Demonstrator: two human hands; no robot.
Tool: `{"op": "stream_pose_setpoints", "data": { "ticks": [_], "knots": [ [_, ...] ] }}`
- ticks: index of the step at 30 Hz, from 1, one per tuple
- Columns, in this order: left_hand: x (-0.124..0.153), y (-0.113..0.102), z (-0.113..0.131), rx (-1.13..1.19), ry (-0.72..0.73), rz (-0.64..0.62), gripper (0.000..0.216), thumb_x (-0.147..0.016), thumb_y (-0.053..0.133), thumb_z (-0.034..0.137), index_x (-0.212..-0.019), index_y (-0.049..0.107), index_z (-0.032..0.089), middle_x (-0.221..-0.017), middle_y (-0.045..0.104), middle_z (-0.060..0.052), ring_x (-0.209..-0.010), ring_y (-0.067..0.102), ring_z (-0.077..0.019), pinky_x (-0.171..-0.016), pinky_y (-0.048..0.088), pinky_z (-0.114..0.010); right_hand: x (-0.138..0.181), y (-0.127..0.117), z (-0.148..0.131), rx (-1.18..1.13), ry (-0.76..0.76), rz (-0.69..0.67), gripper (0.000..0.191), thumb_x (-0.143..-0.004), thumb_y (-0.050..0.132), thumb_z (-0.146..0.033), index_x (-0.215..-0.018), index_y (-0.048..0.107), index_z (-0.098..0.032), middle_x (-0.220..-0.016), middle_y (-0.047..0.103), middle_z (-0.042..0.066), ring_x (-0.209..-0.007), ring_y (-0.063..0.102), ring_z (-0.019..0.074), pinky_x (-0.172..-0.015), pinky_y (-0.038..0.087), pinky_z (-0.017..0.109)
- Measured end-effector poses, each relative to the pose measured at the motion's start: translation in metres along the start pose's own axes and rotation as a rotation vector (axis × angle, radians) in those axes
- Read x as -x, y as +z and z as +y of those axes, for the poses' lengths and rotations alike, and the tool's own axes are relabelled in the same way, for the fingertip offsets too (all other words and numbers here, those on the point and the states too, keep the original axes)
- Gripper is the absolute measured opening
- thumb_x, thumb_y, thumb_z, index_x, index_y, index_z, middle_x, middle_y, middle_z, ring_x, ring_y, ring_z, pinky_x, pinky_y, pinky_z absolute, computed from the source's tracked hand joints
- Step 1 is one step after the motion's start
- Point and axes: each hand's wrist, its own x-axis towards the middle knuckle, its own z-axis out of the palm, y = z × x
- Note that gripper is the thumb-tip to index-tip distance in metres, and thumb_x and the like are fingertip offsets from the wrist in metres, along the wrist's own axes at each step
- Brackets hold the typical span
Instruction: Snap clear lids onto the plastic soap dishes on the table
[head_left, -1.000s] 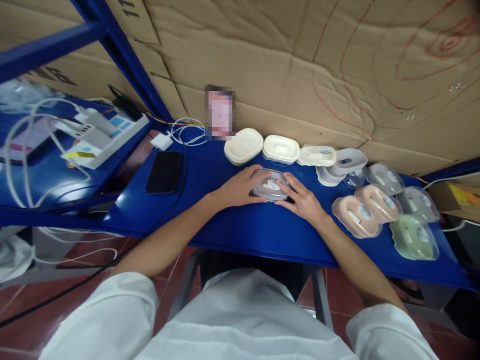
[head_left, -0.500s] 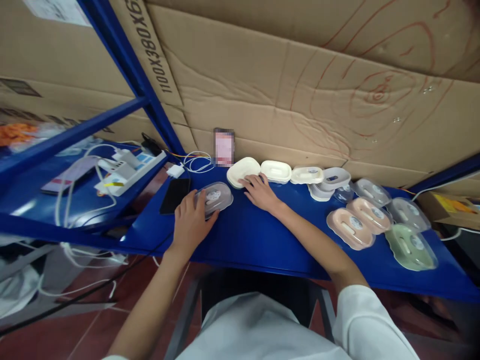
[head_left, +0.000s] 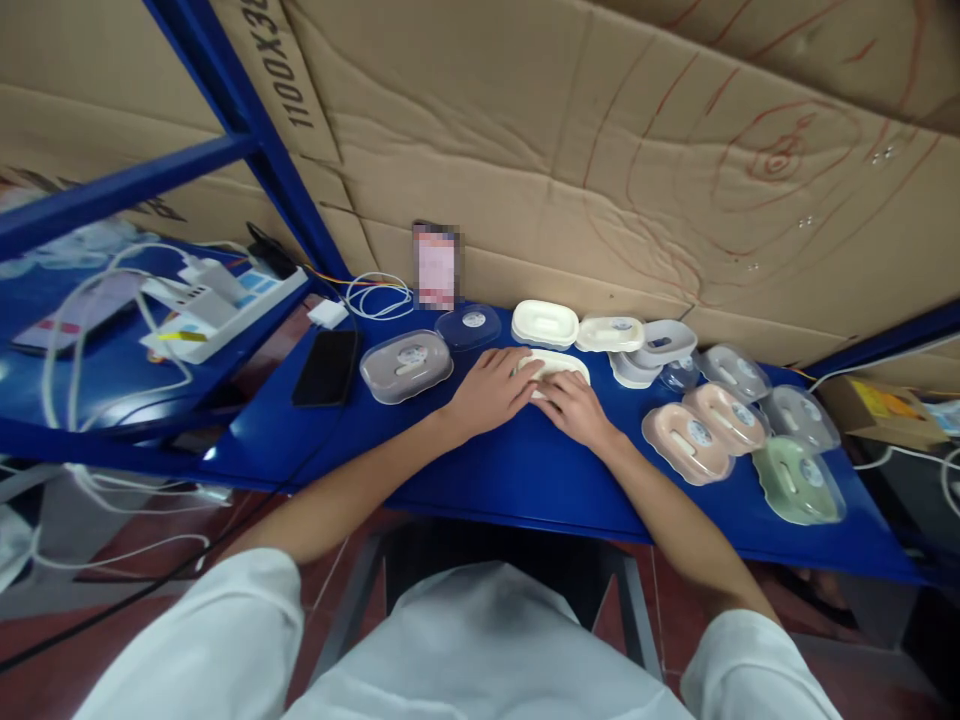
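Both my hands rest on a cream soap box (head_left: pixel 559 366) on the blue shelf (head_left: pixel 510 465). My left hand (head_left: pixel 491 388) covers its left side and my right hand (head_left: pixel 574 408) its near right side, fingers curled over it. Left of my hands sits a grey soap box with a clear lid (head_left: pixel 406 365). Behind it a separate clear lid (head_left: pixel 468 326) lies flat. Another cream box (head_left: pixel 544 322) sits just behind my hands.
A row of soap boxes runs to the right: white (head_left: pixel 612 333), grey (head_left: pixel 731 372), pink (head_left: pixel 686 442), green (head_left: pixel 797 478). A black phone (head_left: pixel 327 366) lies at the left, with a power strip (head_left: pixel 225 300) and white cables beyond. Cardboard (head_left: pixel 600 170) backs the shelf.
My left hand set the grey lidded box down at the left and came back to the middle. Both hands now lie on a cream box drawn forward from the back row; a clear lid now lies behind.
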Motion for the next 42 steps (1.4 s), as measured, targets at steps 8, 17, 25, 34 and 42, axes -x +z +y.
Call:
{"op": "stream_pose_setpoints", "data": {
  "ticks": [8,17,25,34,42],
  "knots": [
    [-0.001,0.020,-0.024,0.182,0.120,0.224,0.033,-0.099,0.054,0.015,-0.131,0.062,0.019,-0.136,0.067,-0.015,-0.128,0.063,-0.0289,-0.108,0.049,-0.048,0.008,-0.041,-0.035,0.124,0.112,0.062,0.033,-0.111,0.057,-0.032,-0.137,0.072,-0.019,-0.106,0.077,0.010,-0.096,0.071,0.0234,-0.089,0.057,0.037],
    [0.001,-0.002,-0.032,0.218,0.185,0.216,0.026,-0.089,0.048,0.004,-0.102,0.064,0.020,-0.104,0.074,-0.007,-0.094,0.068,-0.0220,-0.085,0.050,-0.037,0.008,-0.018,-0.050,-0.081,-0.123,0.033,0.032,-0.112,0.056,-0.039,-0.128,0.074,-0.018,-0.120,0.080,0.010,-0.111,0.074,0.0221,-0.101,0.057,0.036],
    [0.002,-0.012,-0.022,0.101,0.233,-0.241,0.009,-0.090,0.062,0.024,-0.085,0.068,0.020,-0.089,0.071,-0.006,-0.089,0.066,-0.0235,-0.085,0.051,-0.039,0.010,-0.028,0.038,0.364,0.586,0.023,0.055,-0.103,0.043,-0.010,-0.157,0.054,-0.017,-0.166,0.051,0.018,-0.155,0.044,0.0340,-0.127,0.028,0.064],
    [0.007,-0.012,-0.022,0.370,0.213,-0.410,0.032,-0.089,0.069,0.016,-0.117,0.077,0.028,-0.124,0.073,-0.003,-0.121,0.066,-0.0222,-0.101,0.055,-0.033,0.011,-0.033,0.042,0.277,0.503,0.056,0.044,-0.109,0.051,-0.025,-0.151,0.062,-0.022,-0.149,0.062,0.021,-0.140,0.053,0.0376,-0.120,0.032,0.064],
    [0.006,-0.003,-0.030,0.229,0.053,-0.301,0.078,-0.081,0.088,0.039,-0.151,0.054,0.028,-0.152,0.054,-0.013,-0.140,0.052,-0.0380,-0.119,0.039,-0.057,0.012,-0.027,0.022,0.035,0.235,-0.163,0.035,-0.114,0.050,-0.038,-0.135,0.073,-0.022,-0.134,0.078,0.011,-0.127,0.068,0.0264,-0.112,0.039,0.046]
  ]
}}
